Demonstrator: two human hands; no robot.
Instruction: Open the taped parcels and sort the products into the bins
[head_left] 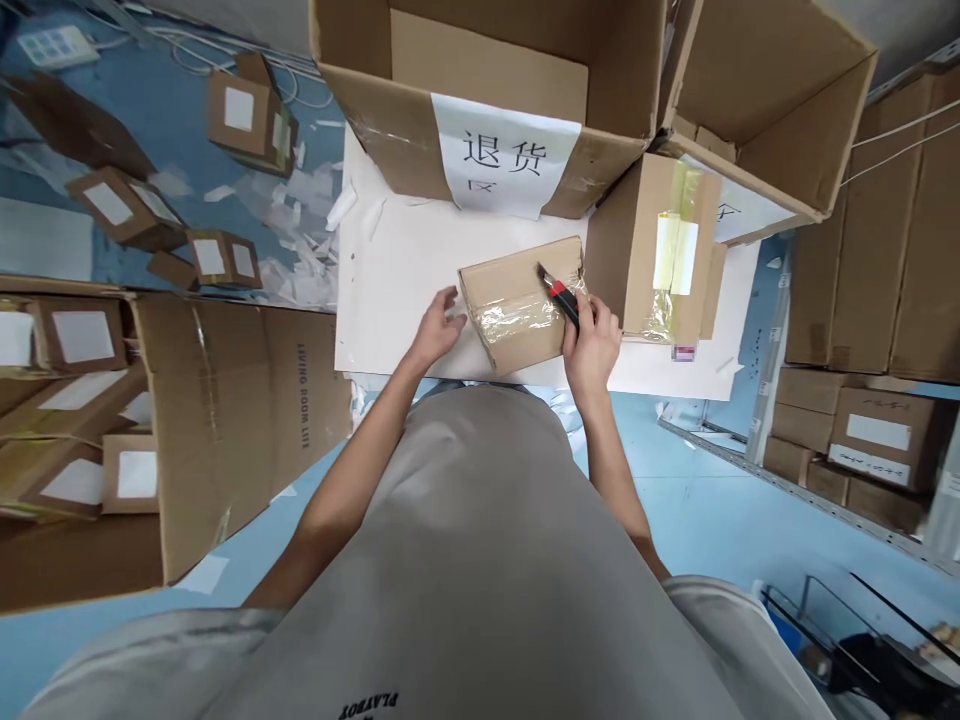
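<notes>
A small taped cardboard box (514,300) lies on the white table (397,280) in front of me. My left hand (437,328) rests against the box's left end with fingers spread, steadying it. My right hand (592,345) is closed round a red and black utility knife (559,292), its blade tip touching the box's top near the right side. Clear tape wraps the box's middle.
A big open carton with a white Chinese label (504,155) stands behind the box. A taller taped box (660,245) sits at right, another open carton (765,100) beyond it. Left on the floor stands a large carton of small boxes (82,420); shelves with boxes (862,440) at right.
</notes>
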